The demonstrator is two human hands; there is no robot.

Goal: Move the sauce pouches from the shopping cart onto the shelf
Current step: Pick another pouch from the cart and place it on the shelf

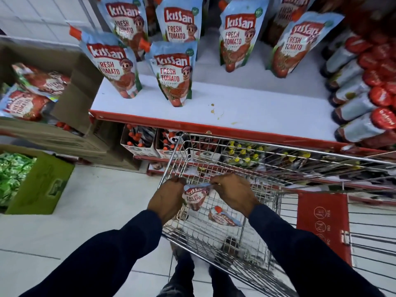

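Observation:
Over the wire shopping cart point(278, 168) my left hand point(167, 198) and my right hand point(232, 194) both grip the top edge of one ketchup pouch point(194, 197), which hangs upright between them. A second ketchup pouch point(225, 217) lies flat on the cart's floor just below. On the white shelf point(257, 108) with a red front edge, several blue and red ketchup pouches stand upright: two near the front left point(171, 76) and more in a row behind point(235, 39).
Red-capped sauce bottles point(364, 97) lie stacked along the shelf's right side. An open cardboard box point(70, 99) with more pouches sits at the left, and a green box point(40, 185) stands on the floor. The cart's red child seat flap point(323, 224) is at the right.

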